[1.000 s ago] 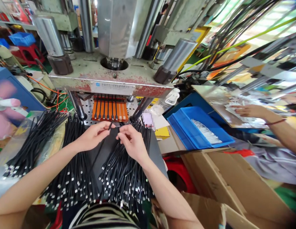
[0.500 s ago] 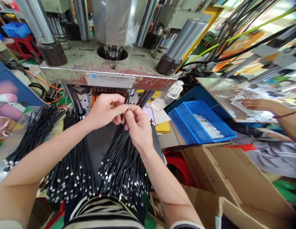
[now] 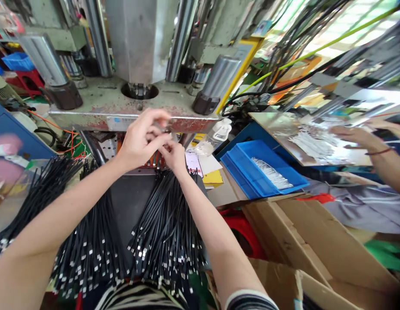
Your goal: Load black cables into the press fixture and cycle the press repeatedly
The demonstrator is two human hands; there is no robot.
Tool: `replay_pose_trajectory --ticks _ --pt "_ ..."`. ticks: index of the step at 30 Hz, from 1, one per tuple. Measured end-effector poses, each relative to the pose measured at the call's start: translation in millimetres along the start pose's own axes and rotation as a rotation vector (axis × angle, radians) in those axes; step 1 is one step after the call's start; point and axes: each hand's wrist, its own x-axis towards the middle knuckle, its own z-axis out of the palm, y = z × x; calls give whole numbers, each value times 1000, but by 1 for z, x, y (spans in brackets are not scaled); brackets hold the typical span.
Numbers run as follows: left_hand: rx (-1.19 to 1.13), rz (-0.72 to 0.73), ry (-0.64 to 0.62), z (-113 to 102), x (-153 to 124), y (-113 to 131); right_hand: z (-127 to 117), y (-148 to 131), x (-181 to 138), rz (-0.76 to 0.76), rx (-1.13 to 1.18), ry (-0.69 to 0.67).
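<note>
My left hand (image 3: 141, 140) is raised in front of the press, its thumb reaching to the fingertips of my right hand (image 3: 174, 156). Its upper fingers are curled and blurred. My right hand is closed in a pinch just below and to the right. A small pale glint shows where the fingertips meet; what they hold is mostly hidden. Below my right wrist a thick bundle of black flat cables (image 3: 164, 219) with silver plug ends fans toward me on a dark surface (image 3: 124, 206). A second cable bundle (image 3: 93, 237) lies under my left forearm, a third (image 3: 41, 198) farther left.
The press plate (image 3: 96, 101) and its steel columns stand ahead. To the right are a phone (image 3: 194, 162), a clear bottle (image 3: 216, 137), a blue bin (image 3: 241, 172) with white pieces, and cardboard boxes (image 3: 280, 237). A co-worker's hand (image 3: 355, 135) is over white strips (image 3: 312, 144) on a neighbouring table.
My view has shifted slightly. My left hand's fingers have lifted and loosened, and my right hand has drawn in lower beside it. The black cable end that rose between the hands no longer shows.
</note>
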Motion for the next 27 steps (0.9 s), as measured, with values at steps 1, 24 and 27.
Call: replay_pose_trajectory --ticks 1,24,27 --pt "34 -29 24 4 -11 -13 2 2 7 10 -21 8" --pt "655 -278 -878 30 -15 -80 3 20 -2 -28 -189 -124" --pt "646 -399 -831 42 10 -108 2 27 -11 66 -110 -182"
